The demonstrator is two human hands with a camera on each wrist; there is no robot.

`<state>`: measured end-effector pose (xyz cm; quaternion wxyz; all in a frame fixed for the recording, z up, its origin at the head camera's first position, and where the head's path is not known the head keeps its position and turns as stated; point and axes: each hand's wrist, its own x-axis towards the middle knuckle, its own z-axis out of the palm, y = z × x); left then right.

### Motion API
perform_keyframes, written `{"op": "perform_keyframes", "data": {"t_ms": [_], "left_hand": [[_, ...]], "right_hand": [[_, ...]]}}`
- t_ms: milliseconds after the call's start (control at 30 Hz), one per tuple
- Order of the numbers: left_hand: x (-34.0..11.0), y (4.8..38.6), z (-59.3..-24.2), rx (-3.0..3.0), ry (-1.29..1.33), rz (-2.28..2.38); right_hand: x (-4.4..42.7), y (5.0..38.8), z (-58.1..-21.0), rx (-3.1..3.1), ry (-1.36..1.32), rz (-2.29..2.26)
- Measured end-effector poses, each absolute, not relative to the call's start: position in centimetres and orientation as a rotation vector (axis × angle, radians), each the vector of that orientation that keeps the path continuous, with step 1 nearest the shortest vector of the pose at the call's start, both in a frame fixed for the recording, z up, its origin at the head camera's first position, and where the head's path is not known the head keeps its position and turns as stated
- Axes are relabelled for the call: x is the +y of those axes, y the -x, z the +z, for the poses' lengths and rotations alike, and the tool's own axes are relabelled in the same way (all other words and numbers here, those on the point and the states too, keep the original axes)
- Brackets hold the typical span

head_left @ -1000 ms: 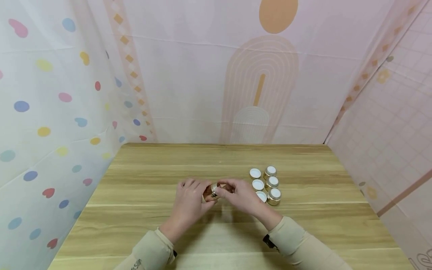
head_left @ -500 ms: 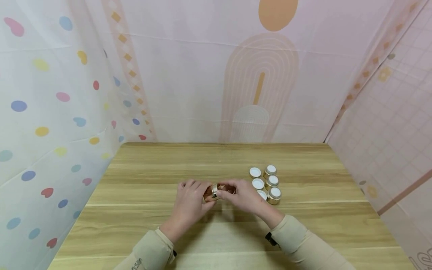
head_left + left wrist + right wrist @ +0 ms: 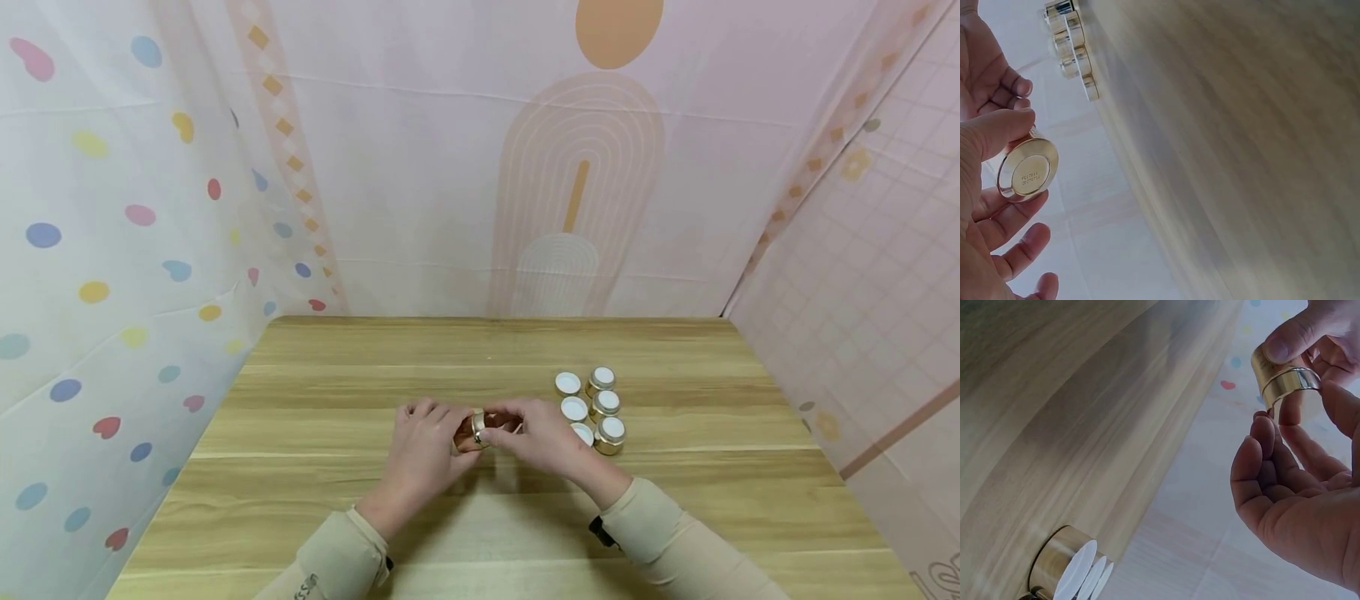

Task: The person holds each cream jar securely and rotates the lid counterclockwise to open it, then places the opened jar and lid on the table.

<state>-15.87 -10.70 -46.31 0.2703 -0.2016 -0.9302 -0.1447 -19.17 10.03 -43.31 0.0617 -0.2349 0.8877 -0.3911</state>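
Note:
My left hand (image 3: 423, 442) holds a small gold cosmetic jar (image 3: 1029, 170) by its body, sideways above the table. Printed characters show on the round base in the left wrist view. From the other side, my right hand (image 3: 536, 433) pinches the shiny gold lid (image 3: 1294, 381) at the jar's end between thumb and fingertips. Lid and jar body sit together, with a thin seam between them in the right wrist view. Whether the lid is fully tight cannot be seen.
Right of the hands, three gold jars with white tops (image 3: 610, 433) stand in a column on the wooden table (image 3: 360, 350). Beside them lie three lids (image 3: 573, 409), white inside facing up, the nearest partly hidden by my right hand. Patterned curtains hang around the table.
My right thumb has shifted slightly down along the lid's edge. The jar stays between both hands in about the same place, and the jars and lids on the table have not moved.

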Motion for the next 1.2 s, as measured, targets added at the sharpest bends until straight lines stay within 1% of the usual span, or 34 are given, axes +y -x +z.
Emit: {"op": "perform_keyframes", "data": {"t_ms": [133, 367, 667, 967, 1200], "left_hand": [[-10.72, 15.84, -46.38, -2.502, 0.544, -0.388], [-10.40, 15.72, -46.25, -2.533, 0.538, -0.404], [-10.37, 15.65, -46.26, -2.574, 0.534, -0.396], [-10.37, 15.94, -46.53, -2.522, 0.532, -0.367], [-10.31, 15.92, -46.53, -2.504, 0.535, -0.378]], "right_hand": [[10.04, 19.09, -43.26, 2.655, 0.706, -1.206], [10.04, 19.12, -43.40, 2.682, 0.616, -1.208], [10.04, 19.02, -43.22, 2.688, 0.736, -1.109], [10.09, 19.23, -43.46, 2.670, 0.632, -1.195], [10.23, 19.37, -43.85, 2.715, 0.633, -1.157]]}}
